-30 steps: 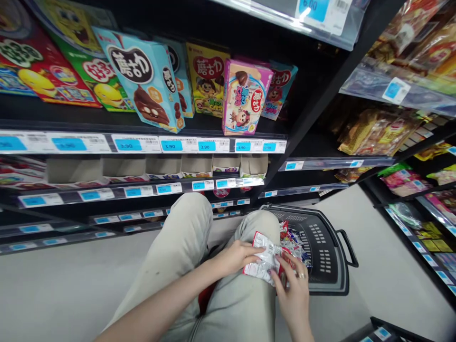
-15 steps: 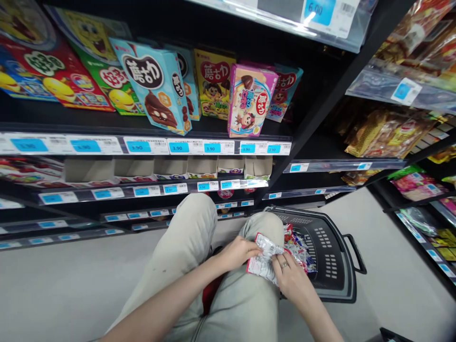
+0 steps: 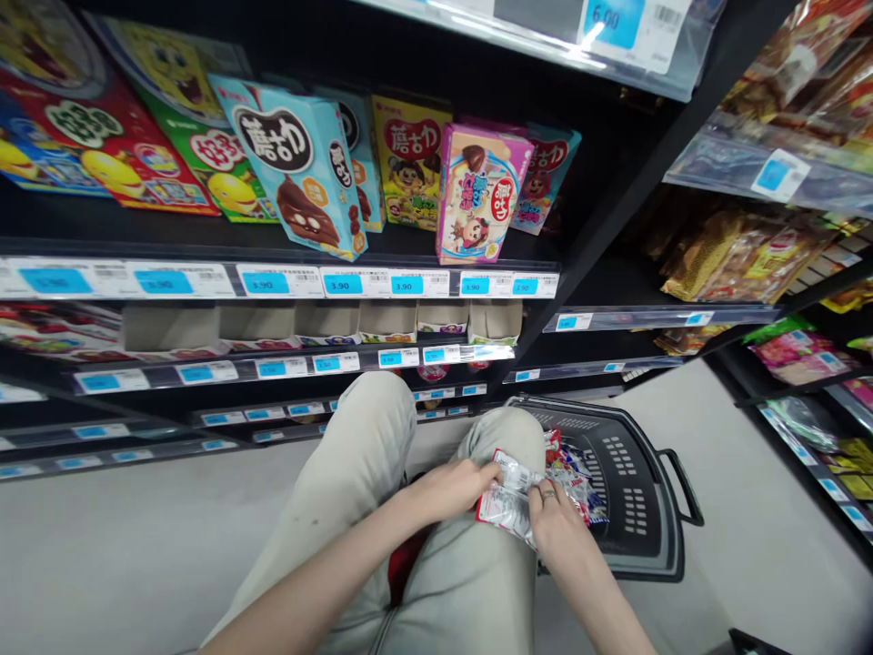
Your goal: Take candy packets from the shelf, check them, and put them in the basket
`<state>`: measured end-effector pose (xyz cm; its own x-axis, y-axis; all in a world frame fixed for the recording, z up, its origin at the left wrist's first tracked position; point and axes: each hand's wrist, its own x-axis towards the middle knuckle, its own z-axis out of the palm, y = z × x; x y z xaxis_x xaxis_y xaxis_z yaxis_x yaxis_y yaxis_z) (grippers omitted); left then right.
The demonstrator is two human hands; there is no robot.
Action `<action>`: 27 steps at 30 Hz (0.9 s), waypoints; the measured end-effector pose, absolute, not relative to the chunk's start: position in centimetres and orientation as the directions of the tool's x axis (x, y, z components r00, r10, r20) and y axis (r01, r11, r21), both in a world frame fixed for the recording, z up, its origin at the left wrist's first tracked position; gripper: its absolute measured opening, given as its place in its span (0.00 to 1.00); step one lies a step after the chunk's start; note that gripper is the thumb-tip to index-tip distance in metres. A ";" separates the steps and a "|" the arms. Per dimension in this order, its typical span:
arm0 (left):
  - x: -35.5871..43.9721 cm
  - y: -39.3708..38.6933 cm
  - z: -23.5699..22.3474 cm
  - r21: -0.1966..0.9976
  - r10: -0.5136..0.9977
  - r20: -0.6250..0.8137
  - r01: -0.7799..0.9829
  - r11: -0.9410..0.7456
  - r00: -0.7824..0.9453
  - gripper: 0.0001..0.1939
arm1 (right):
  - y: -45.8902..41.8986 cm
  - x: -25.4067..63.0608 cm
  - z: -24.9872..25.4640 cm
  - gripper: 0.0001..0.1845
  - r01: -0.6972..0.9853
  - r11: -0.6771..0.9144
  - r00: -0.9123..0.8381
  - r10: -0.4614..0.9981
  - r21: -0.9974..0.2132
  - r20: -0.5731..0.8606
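A silvery snack packet (image 3: 508,509) with red edges and small print lies over my right knee. My left hand (image 3: 458,487) grips its left side near the top, thumb and fingers closed on the film. On the packet's right part, my right hand (image 3: 554,514), with a ring on one finger, has its fingers bent and pressed onto the film. What the packet contains cannot be made out. Just beyond my right hand, several red, white and blue packets (image 3: 569,468) lie in a dark grey shopping basket (image 3: 634,455) on the floor.
Ahead stands a black shelf with a light-blue box (image 3: 290,168), a pink box (image 3: 481,196) and a yellow box (image 3: 411,164). Price tags (image 3: 355,282) line its edge. Open cartons (image 3: 327,318) sit one shelf lower. Bagged goods (image 3: 743,255) fill shelves at right.
Both hands and the packet have shifted very slightly right. The left fingers are bunched a little tighter on the packet's edge. The basket and shelves look the same.
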<state>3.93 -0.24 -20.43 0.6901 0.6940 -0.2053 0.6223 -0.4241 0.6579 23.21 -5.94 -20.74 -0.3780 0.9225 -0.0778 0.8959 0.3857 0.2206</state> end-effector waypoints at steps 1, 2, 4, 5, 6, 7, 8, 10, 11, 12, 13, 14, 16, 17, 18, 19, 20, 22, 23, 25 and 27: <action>4.0 -0.3 -20.4 0.633 0.691 -0.202 0.631 -0.448 0.694 0.15 | -5.9 23.1 -20.6 0.14 0.900 0.374 -0.364 0.927 0.223 -0.088; 4.2 -0.2 -20.3 0.611 0.691 -0.199 0.639 -0.467 0.695 0.15 | -5.9 22.9 -20.5 0.14 0.903 0.366 -0.351 0.931 0.226 -0.103; 4.6 -0.2 -20.3 0.572 0.700 -0.190 0.657 -0.491 0.689 0.16 | -5.5 22.7 -20.1 0.14 0.911 0.340 -0.311 0.938 0.233 -0.152; 4.8 -0.2 -20.3 0.552 0.705 -0.187 0.667 -0.500 0.684 0.17 | -5.3 22.6 -19.8 0.14 0.917 0.320 -0.282 0.942 0.236 -0.183; 5.0 -0.1 -20.4 0.533 0.711 -0.183 0.676 -0.508 0.679 0.18 | -5.0 22.4 -19.5 0.14 0.924 0.301 -0.251 0.943 0.237 -0.216; 5.2 -0.1 -20.4 0.515 0.717 -0.180 0.685 -0.514 0.674 0.18 | -4.8 22.3 -19.1 0.14 0.931 0.279 -0.218 0.943 0.237 -0.250; 5.4 -0.2 -20.5 0.498 0.723 -0.181 0.696 -0.517 0.666 0.19 | -4.5 22.3 -18.8 0.15 0.938 0.254 -0.184 0.942 0.236 -0.282; 5.7 -0.2 -20.7 0.472 0.740 -0.176 0.715 -0.516 0.650 0.18 | -4.1 22.4 -18.2 0.15 0.956 0.209 -0.134 0.935 0.205 -0.327; 5.7 -0.2 -20.8 0.465 0.750 -0.164 0.720 -0.515 0.641 0.17 | -4.0 22.6 -18.1 0.15 0.967 0.196 -0.131 0.932 0.166 -0.337; 5.7 -0.2 -21.0 0.464 0.761 -0.143 0.722 -0.513 0.632 0.15 | -4.0 22.9 -18.1 0.14 0.974 0.197 -0.150 0.930 0.109 -0.335; 5.7 -0.2 -21.3 0.476 0.769 -0.115 0.715 -0.512 0.628 0.14 | -4.0 23.3 -18.3 0.14 0.977 0.209 -0.184 0.930 0.046 -0.318; 5.6 -0.1 -21.5 0.505 0.773 -0.083 0.696 -0.511 0.628 0.12 | -4.2 23.7 -18.7 0.13 0.973 0.229 -0.220 0.934 -0.003 -0.282; 5.2 0.2 -22.1 0.589 0.788 -0.044 0.654 -0.476 0.614 0.11 | -4.9 24.7 -19.7 0.12 0.965 0.263 -0.261 0.945 -0.014 -0.195; 4.9 0.4 -22.4 0.637 0.798 -0.046 0.633 -0.440 0.602 0.11 | -5.3 25.2 -20.3 0.11 0.961 0.276 -0.269 0.949 0.022 -0.164; 4.7 0.5 -22.5 0.690 0.803 -0.062 0.607 -0.394 0.592 0.12 | -5.7 25.6 -20.8 0.11 0.955 0.289 -0.277 0.950 0.069 -0.144; 4.4 0.7 -22.6 0.742 0.809 -0.085 0.579 -0.338 0.581 0.12 | -6.2 26.0 -21.2 0.11 0.945 0.308 -0.293 0.947 0.113 -0.133; 4.2 0.8 -22.5 0.793 0.815 -0.111 0.545 -0.272 0.569 0.13 | -6.5 26.3 -21.5 0.13 0.932 0.334 -0.317 0.940 0.142 -0.129; 3.9 0.7 -21.9 0.887 0.817 -0.150 0.441 -0.137 0.556 0.14 | -6.9 26.5 -21.6 0.16 0.909 0.383 -0.368 0.922 0.162 -0.120; 3.9 0.5 -21.4 0.921 0.812 -0.163 0.381 -0.079 0.560 0.15 | -6.9 26.4 -21.5 0.17 0.903 0.398 -0.384 0.917 0.160 -0.108; 4.1 0.0 -20.6 0.955 0.794 -0.165 0.296 -0.020 0.586 0.20 | -6.7 26.1 -21.2 0.15 0.895 0.414 -0.406 0.910 0.164 -0.083; 4.5 -0.6 -20.3 0.961 0.780 -0.151 0.275 -0.028 0.607 0.29 | -6.4 25.6 -20.9 0.14 0.885 0.429 -0.427 0.903 0.183 -0.055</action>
<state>4.50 -0.60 -20.30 0.6067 0.7804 -0.1509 0.2754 -0.0283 0.9609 25.62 -6.39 -20.86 -0.4266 0.9028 -0.0551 0.8846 0.4291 0.1827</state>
